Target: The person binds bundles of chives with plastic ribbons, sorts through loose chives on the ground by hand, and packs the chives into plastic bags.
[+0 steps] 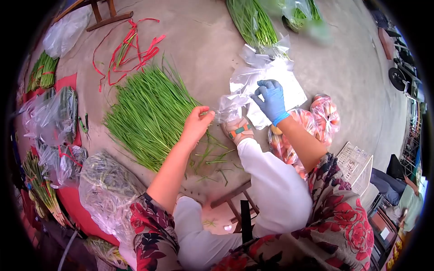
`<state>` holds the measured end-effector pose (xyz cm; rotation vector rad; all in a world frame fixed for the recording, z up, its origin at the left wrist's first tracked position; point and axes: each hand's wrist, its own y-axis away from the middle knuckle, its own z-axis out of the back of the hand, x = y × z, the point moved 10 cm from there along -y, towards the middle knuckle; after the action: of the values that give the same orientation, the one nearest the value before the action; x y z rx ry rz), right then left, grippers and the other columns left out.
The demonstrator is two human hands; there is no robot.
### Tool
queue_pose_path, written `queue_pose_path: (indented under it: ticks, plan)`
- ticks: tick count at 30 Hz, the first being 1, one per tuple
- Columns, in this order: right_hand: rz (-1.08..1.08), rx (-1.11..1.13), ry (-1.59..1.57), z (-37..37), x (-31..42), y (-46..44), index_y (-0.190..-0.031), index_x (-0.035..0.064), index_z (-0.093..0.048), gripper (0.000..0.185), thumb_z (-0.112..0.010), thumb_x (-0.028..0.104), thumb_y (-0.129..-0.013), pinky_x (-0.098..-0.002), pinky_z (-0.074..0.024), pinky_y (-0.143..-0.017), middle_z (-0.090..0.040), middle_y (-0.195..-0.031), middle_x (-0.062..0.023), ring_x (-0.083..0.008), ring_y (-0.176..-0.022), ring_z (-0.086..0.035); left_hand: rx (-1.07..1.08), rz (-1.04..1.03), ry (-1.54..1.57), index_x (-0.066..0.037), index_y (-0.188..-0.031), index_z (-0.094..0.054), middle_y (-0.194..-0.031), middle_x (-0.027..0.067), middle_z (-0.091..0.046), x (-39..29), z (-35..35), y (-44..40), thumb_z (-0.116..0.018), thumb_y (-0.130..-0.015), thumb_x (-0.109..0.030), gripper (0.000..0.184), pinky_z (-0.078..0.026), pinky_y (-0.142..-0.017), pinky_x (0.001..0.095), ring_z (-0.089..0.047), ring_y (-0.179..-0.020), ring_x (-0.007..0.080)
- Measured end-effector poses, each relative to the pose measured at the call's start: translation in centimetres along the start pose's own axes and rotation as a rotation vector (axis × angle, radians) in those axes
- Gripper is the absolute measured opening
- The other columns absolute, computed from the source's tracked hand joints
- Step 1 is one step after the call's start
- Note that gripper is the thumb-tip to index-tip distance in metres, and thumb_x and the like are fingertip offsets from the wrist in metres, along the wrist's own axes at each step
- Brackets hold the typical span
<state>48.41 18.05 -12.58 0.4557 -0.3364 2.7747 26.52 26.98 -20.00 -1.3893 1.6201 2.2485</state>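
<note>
A thin clear plastic bag (232, 106) spans the space between my two hands, above my shoe. My left hand (197, 124), bare, has thumb and forefinger pinched at the bag's left edge. A blue glove covers my right hand (272, 101); its fingers are bent together at the bag's other side. Under and behind it lies a stack of white plastic bags (282, 83) on the floor. To the left of my left hand spreads a big loose heap of long green garlic chives (147, 115), with cut bits scattered at its near end.
Red ties (131, 45) lie beyond the heap. Bagged chives (253, 22) are at the top. Bags of red-and-yellow fruit (324, 117) sit right, near a white crate (355, 165). Left are green-handled scissors (84, 124), bagged greens (108, 180) and a red cloth (83, 207).
</note>
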Motion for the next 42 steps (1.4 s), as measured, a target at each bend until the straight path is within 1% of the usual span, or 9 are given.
queue_pose_path:
  ticks: [4,10,14,17,21,26,32,35,42]
  plan:
    - [0.181,0.076,-0.266,0.1,5.5,2.7,-0.081,0.0099,-0.059,0.018,-0.068,0.017,-0.067,-0.0376,-0.0414,-0.078,-0.056,-0.093,-0.0061,-0.0269,-0.088,-0.052,0.149,0.393,0.551,-0.006,-0.125,-0.041,-0.115,0.0082,-0.054,2.9,-8.2,-0.7,-0.06,-0.084,-0.035,0.054,-0.044,-0.085,0.0408,-0.052,-0.106,0.0229]
    - [-0.002,0.046,-0.483,0.5,1.7,3.6,-0.093,0.0089,-0.06,0.021,-0.062,0.011,-0.072,-0.0388,-0.0408,-0.082,-0.057,-0.096,-0.0098,-0.0287,-0.091,-0.052,0.126,0.215,0.435,-0.005,-0.116,-0.051,-0.103,0.0047,-0.06,3.7,-9.0,-1.2,-0.055,-0.087,-0.019,0.032,-0.046,-0.078,0.033,-0.058,-0.09,0.0168]
    - [-0.311,0.268,0.172,-3.6,-6.0,2.5,-0.128,0.0087,-0.039,0.08,-0.076,0.031,-0.06,-0.0493,-0.0279,-0.1,-0.027,-0.138,-0.0172,-0.0384,-0.123,-0.03,-0.087,-0.104,0.215,0.002,-0.108,-0.056,-0.088,0.0051,-0.063,2.8,-4.2,-3.2,-0.055,-0.084,-0.016,0.029,-0.045,-0.068,0.0266,-0.057,-0.077,0.0116]
    - [-0.047,0.466,0.188,-7.8,-2.4,-0.1,-0.138,0.017,-0.026,0.098,-0.077,0.04,-0.057,-0.0571,-0.0198,-0.101,-0.018,-0.143,-0.0166,-0.0407,-0.127,-0.023,-0.102,-0.165,0.042,0.002,-0.099,-0.061,-0.076,0.0025,-0.06,0.6,-2.6,-2.8,-0.054,-0.086,-0.026,0.032,-0.043,-0.064,0.0258,-0.052,-0.068,0.0092]
    - [0.118,0.349,0.112,-11.3,1.3,-2.5,-0.095,0.0082,-0.063,0.039,-0.068,0.036,-0.068,-0.0512,-0.0262,-0.099,-0.041,-0.129,-0.0163,-0.0349,-0.121,-0.036,-0.06,-0.148,0.019,0.002,-0.092,-0.062,-0.072,0.0011,-0.057,-0.4,-1.9,-2.6,-0.054,-0.088,-0.035,0.038,-0.042,-0.06,0.026,-0.048,-0.063,0.0095]
    - [-0.034,0.46,0.472,-11.2,-6.4,-2.4,-0.09,0.0035,-0.064,0.025,-0.057,0.023,-0.075,-0.0421,-0.0369,-0.085,-0.06,-0.088,-0.0112,-0.0263,-0.09,-0.054,-0.104,0.024,0.133,-0.006,-0.083,-0.06,-0.069,-0.0051,-0.053,-0.6,2.2,-1.7,-0.058,-0.087,-0.029,0.023,-0.034,-0.046,0.0207,-0.043,-0.055,0.0037]
    - [-0.591,0.556,0.634,-4.0,-17.5,1.3,-0.109,0.0003,-0.056,0.046,-0.06,0.033,-0.077,-0.0432,-0.0382,-0.085,-0.053,-0.113,-0.0148,-0.0305,-0.099,-0.05,-0.204,0.051,0.638,-0.004,-0.094,-0.059,-0.082,0.0044,-0.062,0.5,7.4,-1.6,-0.052,-0.09,-0.033,0.03,-0.047,-0.058,0.0279,-0.058,-0.066,0.0133]
    - [-0.452,0.322,0.708,-1.9,-12.3,-1.1,-0.121,0.0005,-0.047,0.061,-0.063,0.035,-0.074,-0.044,-0.0378,-0.087,-0.042,-0.127,-0.0183,-0.0331,-0.102,-0.048,-0.148,0.109,0.66,-0.003,-0.099,-0.057,-0.089,0.0066,-0.061,1.8,7.0,-1.8,-0.046,-0.092,-0.041,0.04,-0.048,-0.063,0.0313,-0.058,-0.073,0.0156]
    - [0.058,-0.086,-0.402,0.9,5.2,-8.3,-0.13,0.0059,-0.04,0.074,-0.073,0.028,-0.067,-0.041,-0.0299,-0.101,-0.041,-0.132,-0.0178,-0.0371,-0.12,-0.039,-0.016,0.282,0.657,-0.003,-0.104,-0.056,-0.09,0.0066,-0.061,2.0,2.2,-0.3,-0.04,-0.093,-0.046,0.048,-0.05,-0.065,0.0323,-0.058,-0.073,0.0168]
